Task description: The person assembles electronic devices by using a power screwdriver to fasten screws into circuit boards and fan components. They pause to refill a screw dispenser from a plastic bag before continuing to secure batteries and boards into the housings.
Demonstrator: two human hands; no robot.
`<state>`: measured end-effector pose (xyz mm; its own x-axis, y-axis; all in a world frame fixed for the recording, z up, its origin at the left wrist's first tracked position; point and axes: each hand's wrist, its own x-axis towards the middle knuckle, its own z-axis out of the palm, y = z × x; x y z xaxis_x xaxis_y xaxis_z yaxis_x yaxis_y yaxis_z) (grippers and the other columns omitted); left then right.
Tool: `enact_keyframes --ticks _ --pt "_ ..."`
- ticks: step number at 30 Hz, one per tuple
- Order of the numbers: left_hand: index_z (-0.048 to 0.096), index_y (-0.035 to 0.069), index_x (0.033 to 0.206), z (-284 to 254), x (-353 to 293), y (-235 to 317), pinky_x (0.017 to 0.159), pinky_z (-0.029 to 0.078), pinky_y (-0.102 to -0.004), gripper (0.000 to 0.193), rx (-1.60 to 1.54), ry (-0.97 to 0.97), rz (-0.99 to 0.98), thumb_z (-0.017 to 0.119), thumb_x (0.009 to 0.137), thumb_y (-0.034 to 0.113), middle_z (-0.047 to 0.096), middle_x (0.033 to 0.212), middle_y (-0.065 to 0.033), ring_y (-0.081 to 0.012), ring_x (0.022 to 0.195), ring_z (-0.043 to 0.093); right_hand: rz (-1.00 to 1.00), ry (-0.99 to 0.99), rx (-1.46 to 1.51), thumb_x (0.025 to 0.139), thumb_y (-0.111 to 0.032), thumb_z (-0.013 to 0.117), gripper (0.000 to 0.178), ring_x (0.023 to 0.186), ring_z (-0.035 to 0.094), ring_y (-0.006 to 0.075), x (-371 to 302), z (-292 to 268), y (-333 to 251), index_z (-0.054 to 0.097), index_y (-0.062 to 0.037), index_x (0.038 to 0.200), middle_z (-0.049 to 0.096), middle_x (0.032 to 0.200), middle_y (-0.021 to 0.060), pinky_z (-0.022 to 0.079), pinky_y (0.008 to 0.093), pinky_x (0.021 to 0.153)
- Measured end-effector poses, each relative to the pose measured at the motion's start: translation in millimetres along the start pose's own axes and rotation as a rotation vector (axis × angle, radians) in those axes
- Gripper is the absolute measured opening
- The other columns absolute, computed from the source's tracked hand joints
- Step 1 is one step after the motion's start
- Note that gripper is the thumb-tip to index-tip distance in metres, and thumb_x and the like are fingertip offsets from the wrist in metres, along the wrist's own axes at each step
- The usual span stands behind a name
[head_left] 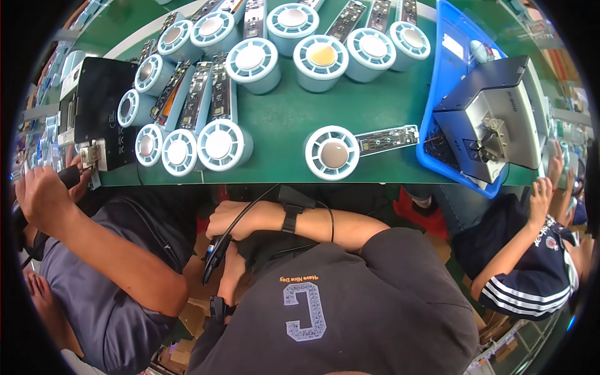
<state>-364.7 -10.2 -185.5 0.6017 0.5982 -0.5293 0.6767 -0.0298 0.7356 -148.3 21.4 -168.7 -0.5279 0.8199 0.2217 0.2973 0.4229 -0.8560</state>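
Both my hands are below the table's near edge, in front of my body. My right hand (232, 219) lies across from the right with its fingers curled in. Whether it grips anything is hidden. Just below it is my left hand (232, 265), its fingers hidden behind a black cable connector (214, 256) and the right hand. Black bands circle both wrists. The nearest piece on the table is a light-blue housing (332, 153) with a round spoked head. Its handle, with an exposed circuit board (387, 140), points right.
Several similar light-blue housings (219, 145) stand at the left and back of the green table (275, 119). At right, a blue tray (427, 134) holds small dark screws and a silver machine (487, 119). A black machine (109, 112) stands left. Co-workers sit either side; the left one's hand (47, 197) grips a black tool.
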Motion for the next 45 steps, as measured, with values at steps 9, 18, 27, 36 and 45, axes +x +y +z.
enact_keyframes --ticks 9,18,27,36,45 --pt "0.038 -0.001 0.155 14.5 24.7 -124.9 0.114 0.034 -0.0307 0.057 0.208 0.192 -0.074 0.047 0.106 0.027 0.05 0.148 -0.0135 -0.0189 0.142 0.043 -0.049 0.012 -0.085 0.067 -0.003 0.074 0.02 0.083 0.07 0.0416 2.8 -2.3 -6.2 0.07 -0.005 0.086 0.07 0.077 0.0169 0.052 0.0509 0.069" --pt "0.059 0.002 0.136 -17.0 12.4 -133.1 0.094 0.048 -0.03 0.041 0.091 0.127 0.067 0.046 0.107 0.027 0.065 0.123 -0.01 -0.0187 0.113 0.063 -0.058 0.109 -0.049 0.069 -0.009 0.074 0.015 0.081 0.07 0.0404 -6.6 -4.6 -7.9 0.069 -0.0055 0.083 0.069 0.075 0.017 0.052 0.0495 0.068" --pt "0.062 0.003 0.122 -17.3 -3.5 -43.6 0.084 0.049 -0.0311 0.027 0.05 -0.04 0.063 0.056 0.1 0.018 0.067 0.114 -0.0096 -0.0188 0.101 0.064 -0.054 0.088 -0.149 0.072 -0.01 0.071 0.009 0.077 0.07 0.0396 -7.6 -0.1 -13.4 0.069 -0.0023 0.077 0.069 0.073 0.0176 0.052 0.0472 0.063" --pt "0.066 0.005 0.107 -32.8 2.3 11.7 0.075 0.049 -0.0323 0.015 0.116 -0.125 0.165 0.065 0.092 0.009 0.068 0.105 -0.0092 -0.0189 0.09 0.065 -0.098 0.134 -0.288 0.069 -0.007 0.073 0.009 0.075 0.071 0.0405 -26.2 2.0 -31.3 0.071 -0.0014 0.075 0.072 0.076 0.0182 0.055 0.05 0.065" --pt "0.069 0.006 0.092 -32.7 48.7 139.9 0.065 0.05 -0.0334 0.012 0.297 -0.003 0.722 0.075 0.085 0.0 0.07 0.096 -0.0088 -0.019 0.079 0.066 0.001 0.477 0.357 0.072 0.001 0.073 0.028 0.09 0.072 0.0389 -93.4 -68.8 -90.6 0.068 0.0003 0.1 0.073 0.097 0.0194 0.056 0.0468 0.073"
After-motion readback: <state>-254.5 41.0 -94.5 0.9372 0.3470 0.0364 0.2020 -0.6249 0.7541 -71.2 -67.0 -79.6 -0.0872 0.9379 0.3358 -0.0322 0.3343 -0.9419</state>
